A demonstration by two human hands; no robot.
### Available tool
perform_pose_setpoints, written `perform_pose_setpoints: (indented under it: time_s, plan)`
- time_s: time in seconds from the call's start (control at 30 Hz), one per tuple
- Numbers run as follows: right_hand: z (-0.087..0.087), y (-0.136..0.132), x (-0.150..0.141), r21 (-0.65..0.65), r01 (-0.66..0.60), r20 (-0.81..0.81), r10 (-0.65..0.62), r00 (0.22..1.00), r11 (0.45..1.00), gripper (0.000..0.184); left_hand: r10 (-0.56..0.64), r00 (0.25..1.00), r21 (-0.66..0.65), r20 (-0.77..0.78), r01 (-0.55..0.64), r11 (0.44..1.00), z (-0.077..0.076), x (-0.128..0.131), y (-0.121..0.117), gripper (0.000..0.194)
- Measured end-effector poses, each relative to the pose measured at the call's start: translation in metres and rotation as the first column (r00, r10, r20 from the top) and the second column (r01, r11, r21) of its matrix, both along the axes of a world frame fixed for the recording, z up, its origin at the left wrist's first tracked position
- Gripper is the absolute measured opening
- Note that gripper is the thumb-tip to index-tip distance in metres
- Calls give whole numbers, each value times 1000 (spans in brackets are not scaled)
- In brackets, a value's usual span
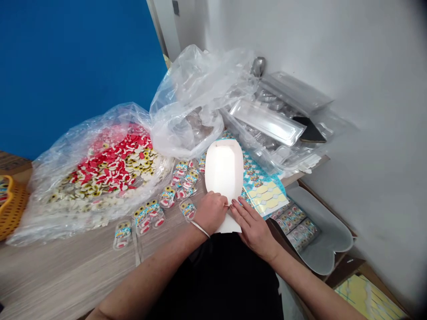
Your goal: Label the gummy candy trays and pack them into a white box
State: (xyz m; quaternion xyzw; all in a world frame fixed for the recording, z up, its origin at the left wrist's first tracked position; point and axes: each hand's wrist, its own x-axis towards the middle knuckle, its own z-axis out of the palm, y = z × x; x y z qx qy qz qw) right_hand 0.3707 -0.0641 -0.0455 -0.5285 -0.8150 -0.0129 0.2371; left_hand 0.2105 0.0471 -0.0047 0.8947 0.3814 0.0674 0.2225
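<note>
A white cardboard carton (223, 166), partly folded with its pale inside facing up, stands at the table's front edge before me. My left hand (215, 211) is closed on the carton's near end, its fingers curled in. From the other side, my right hand (251, 224) grips the same end with fingers fairly straight and fingertips close to the left ones; its thumb is hidden. Below the hands a white flap (229, 224) reaches toward my dark clothing. Left of the carton lie several small clear packs (167, 196) with eye and red-and-white mouth shapes on blue cards.
A large clear bag (113, 173) of red, white and yellow pieces spreads over the table's left. Behind are another plastic bag (193, 102) and clear plastic trays (267, 122). Printed sheets (267, 195) lie at right, above an open carton of packs (296, 226). An orange basket (15, 206) stands far left.
</note>
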Motion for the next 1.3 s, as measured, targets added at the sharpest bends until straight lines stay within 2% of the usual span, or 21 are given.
perform_pose_setpoints:
  time_s: [0.07,0.17,0.27,0.33,0.43,0.57,0.67,0.77,0.9,1.0,1.07,1.1,1.17,1.3]
  plan:
    - [1,4,3,6,-20,-73,20,997,1000,61,4,997,-78,76,2,997,6,-3,5,13]
    - [7,7,6,2,-1,-103,1,995,1000,58,-30,985,-202,171,65,977,13,-10,13,26]
    - [16,7,4,-9,85,-56,-85,995,996,52,-88,976,-208,201,130,969,14,-16,17,27]
    - [21,7,2,-41,125,-4,-126,992,991,50,-142,972,-134,187,169,976,12,-19,18,24]
    - [22,7,1,-115,104,25,-102,995,988,50,-216,972,53,90,212,976,9,-21,18,16]
    - [20,10,0,-159,40,-99,-56,993,986,51,-200,980,231,-8,196,953,9,-22,21,15]
    - [22,16,-2,-160,35,-241,-74,968,986,48,-237,969,279,-62,245,928,10,-23,22,16]
    - [28,22,-3,-210,50,-380,-129,916,976,44,-281,957,166,-79,290,942,7,-25,22,16]
    - [33,27,-1,-251,41,-466,-158,870,967,41,-229,965,-96,128,242,966,10,-31,30,18]
    - [31,26,1,-303,46,-482,-195,854,952,39,-226,943,-263,246,289,921,24,-41,38,36]
    - [30,25,1,-333,62,-481,-227,847,941,37,-255,925,-332,281,343,879,34,-46,40,42]
    - [29,25,1,-344,70,-479,-239,844,936,36,-263,921,-344,289,356,869,36,-48,39,43]
    - [29,25,0,-358,82,-479,-258,839,930,35,-249,926,-307,284,333,891,33,-49,35,42]
    - [33,29,0,-392,86,-472,-281,836,916,31,-200,943,-97,265,232,968,14,-43,25,25]
